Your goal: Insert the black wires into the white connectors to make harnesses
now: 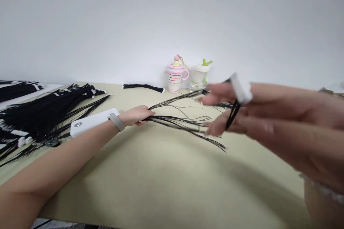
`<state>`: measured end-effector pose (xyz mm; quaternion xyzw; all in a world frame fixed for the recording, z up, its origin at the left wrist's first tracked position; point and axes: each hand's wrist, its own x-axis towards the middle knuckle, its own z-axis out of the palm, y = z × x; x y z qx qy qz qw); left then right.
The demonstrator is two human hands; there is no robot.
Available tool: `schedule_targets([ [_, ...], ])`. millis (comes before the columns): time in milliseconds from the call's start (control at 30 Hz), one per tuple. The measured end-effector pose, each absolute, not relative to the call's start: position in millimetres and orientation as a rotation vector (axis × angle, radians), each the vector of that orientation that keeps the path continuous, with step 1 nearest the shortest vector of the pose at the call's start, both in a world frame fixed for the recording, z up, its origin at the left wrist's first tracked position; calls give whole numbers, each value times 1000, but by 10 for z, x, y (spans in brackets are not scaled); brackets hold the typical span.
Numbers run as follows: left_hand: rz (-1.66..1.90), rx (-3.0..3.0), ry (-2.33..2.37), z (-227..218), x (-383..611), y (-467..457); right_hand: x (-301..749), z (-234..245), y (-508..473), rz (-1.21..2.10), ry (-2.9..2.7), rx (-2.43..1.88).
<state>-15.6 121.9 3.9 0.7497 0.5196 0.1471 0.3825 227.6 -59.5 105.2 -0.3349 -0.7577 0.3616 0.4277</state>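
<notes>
My left hand (pixel 140 114), with a grey band on its wrist, is closed round a bundle of thin black wires (pixel 182 123). Their loose ends fan out to the right over the table. My right hand (pixel 228 114) is close to the camera and smeared by motion. A white connector (pixel 241 88) with black wires lies across its fingers, and the wires appear gripped between them. The right fingertips reach the spread wires; whether they touch them I cannot tell. Behind the right fingers, more dark wires are partly hidden.
At the left lies a large pile of black wire harnesses (pixel 51 111) with white connectors. A white oblong device (pixel 92 123) is beside my left forearm. Along the wall are a short black harness (pixel 143 86), a pink-lidded cup (pixel 175 78) and a clear jar (pixel 199 77) on the pale green table (pixel 161 179).
</notes>
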Motion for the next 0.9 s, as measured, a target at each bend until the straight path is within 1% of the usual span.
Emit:
schedule_targets([
  [100, 345, 1878, 1311, 106, -154, 1197, 2349, 1114, -426, 918, -1684, -874],
  [200, 313, 1799, 1179, 198, -146, 1138, 2432, 1169, -316, 938, -1545, -877],
  [300, 317, 1722, 1097, 283, -122, 1068, 2532, 1208, -229, 875, -1479, -919],
  [433, 484, 1624, 1139, 331, -64, 1001, 2652, 1173, -43, 688, -1354, -967],
  [600, 714, 1534, 1128, 269, 30, 988, 2721, 1059, 153, 645, -1435, -923],
  [800, 902, 1461, 1196, 128, 86, 1037, 2763, 1047, 211, 198, -1343, -939],
  [833, 933, 1460, 1224, 98, 91, 1043, 2775, 1047, 226, 181, -1319, -913],
  [900, 991, 1470, 1273, 36, 107, 1043, 2797, 1045, 259, 257, -1303, -856],
])
